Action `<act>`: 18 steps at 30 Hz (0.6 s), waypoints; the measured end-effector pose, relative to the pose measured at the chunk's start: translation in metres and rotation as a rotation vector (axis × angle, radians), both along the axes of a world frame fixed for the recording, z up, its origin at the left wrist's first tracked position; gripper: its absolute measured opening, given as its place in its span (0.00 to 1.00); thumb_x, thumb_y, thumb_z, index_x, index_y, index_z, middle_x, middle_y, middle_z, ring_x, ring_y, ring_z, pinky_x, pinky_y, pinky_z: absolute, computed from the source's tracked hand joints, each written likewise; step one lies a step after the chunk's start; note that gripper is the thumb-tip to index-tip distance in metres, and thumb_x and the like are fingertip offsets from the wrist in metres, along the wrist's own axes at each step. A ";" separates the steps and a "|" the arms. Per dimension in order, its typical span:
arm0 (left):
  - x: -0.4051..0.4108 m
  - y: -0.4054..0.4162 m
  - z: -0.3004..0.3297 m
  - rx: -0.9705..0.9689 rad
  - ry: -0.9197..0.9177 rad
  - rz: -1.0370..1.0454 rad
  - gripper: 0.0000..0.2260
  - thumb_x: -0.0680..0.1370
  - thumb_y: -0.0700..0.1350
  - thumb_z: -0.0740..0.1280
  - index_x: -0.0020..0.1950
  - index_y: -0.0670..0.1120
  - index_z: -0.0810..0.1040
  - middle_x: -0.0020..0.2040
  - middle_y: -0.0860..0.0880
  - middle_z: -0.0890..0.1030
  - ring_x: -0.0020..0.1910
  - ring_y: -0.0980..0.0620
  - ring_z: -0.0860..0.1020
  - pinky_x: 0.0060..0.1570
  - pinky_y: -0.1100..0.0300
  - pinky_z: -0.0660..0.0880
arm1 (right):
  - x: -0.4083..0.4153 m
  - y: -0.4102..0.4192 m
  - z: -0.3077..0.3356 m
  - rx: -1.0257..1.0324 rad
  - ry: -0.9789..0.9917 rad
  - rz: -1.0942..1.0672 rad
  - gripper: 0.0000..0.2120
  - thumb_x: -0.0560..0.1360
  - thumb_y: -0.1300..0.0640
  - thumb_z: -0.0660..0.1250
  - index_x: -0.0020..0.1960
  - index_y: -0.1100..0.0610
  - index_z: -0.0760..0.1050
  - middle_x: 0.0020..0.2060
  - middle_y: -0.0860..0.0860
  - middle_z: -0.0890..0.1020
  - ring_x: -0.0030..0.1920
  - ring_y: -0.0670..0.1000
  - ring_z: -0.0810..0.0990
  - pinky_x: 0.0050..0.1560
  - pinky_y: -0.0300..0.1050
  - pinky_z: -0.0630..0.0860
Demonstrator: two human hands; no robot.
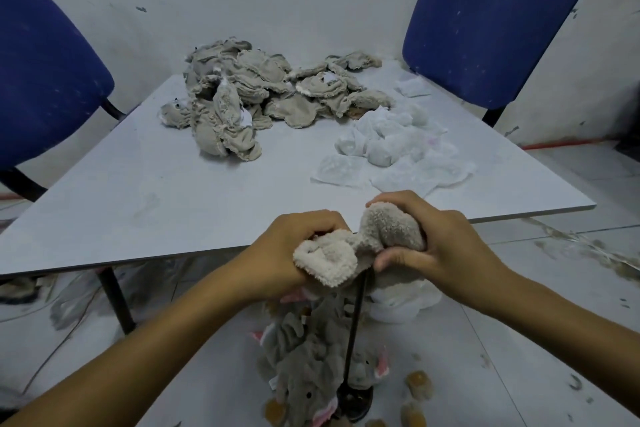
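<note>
Both hands are busy, neither one relaxed. Left hand (294,246): fingers curled tight, clenched round the cream end of one fluffy beige-grey plush fabric piece (346,250). Right hand (433,236): fingers wrapped over the top of the piece's rounded grey bulge, thumb pressed in from below. The two hands nearly meet, with the fabric bunched between them.

The piece is in the air just in front of the near edge of the pale grey square table (173,191). It sits over the top of a thin black upright rod (355,329) on a round dark base (356,399) on the floor. The rod's tip is hidden behind the fabric, so I can't tell if they touch.

Counts:
- hands: 2, both on the same piece
- held plush pieces: 1
- rods: 1
- blue padded chairs: 2, one far left (45,73), one far right (495,17)
- heap of limp grey-beige fabric skins (249,94) at the table's far side: 1 heap, too tangled to count the pieces
- cluster of white thin cloth pouches (391,146) on the table's right: 1 cluster, pieces overlap and can't be counted
- pile of grey plush toys with pink ears (304,357) on the floor beside the rod: 1 pile
- small brown lumps (419,385) on the floor near the base: at least 4
</note>
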State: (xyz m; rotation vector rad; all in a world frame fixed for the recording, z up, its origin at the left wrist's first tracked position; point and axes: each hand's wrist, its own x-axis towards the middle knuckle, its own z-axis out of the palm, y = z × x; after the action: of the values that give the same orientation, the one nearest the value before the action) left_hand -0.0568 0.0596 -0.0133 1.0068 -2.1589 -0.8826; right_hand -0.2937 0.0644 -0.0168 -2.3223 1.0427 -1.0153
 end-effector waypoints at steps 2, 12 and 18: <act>-0.003 0.000 0.002 0.057 0.068 -0.003 0.11 0.70 0.41 0.72 0.51 0.48 0.81 0.46 0.51 0.83 0.46 0.54 0.80 0.47 0.55 0.76 | -0.003 0.000 -0.001 -0.006 -0.024 -0.018 0.16 0.72 0.36 0.69 0.57 0.37 0.71 0.47 0.34 0.81 0.46 0.35 0.79 0.43 0.27 0.70; -0.017 0.004 0.002 -0.003 -0.050 0.074 0.16 0.66 0.32 0.70 0.39 0.55 0.75 0.36 0.56 0.77 0.37 0.58 0.73 0.38 0.57 0.69 | 0.008 0.003 -0.026 -0.183 0.004 -0.043 0.02 0.70 0.60 0.74 0.38 0.54 0.83 0.32 0.30 0.72 0.37 0.28 0.71 0.40 0.21 0.63; 0.001 -0.005 0.036 0.461 0.116 -0.217 0.34 0.67 0.60 0.75 0.69 0.48 0.75 0.64 0.44 0.78 0.63 0.46 0.77 0.63 0.51 0.74 | 0.005 0.000 -0.015 -0.120 -0.116 -0.084 0.18 0.69 0.48 0.76 0.57 0.50 0.79 0.46 0.38 0.80 0.47 0.37 0.78 0.46 0.27 0.69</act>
State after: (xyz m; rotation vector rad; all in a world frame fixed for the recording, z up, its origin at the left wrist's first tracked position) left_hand -0.0556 0.0550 0.0224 0.9096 -2.0353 -1.5531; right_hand -0.2889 0.0649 -0.0320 -2.2982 1.0685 -1.2615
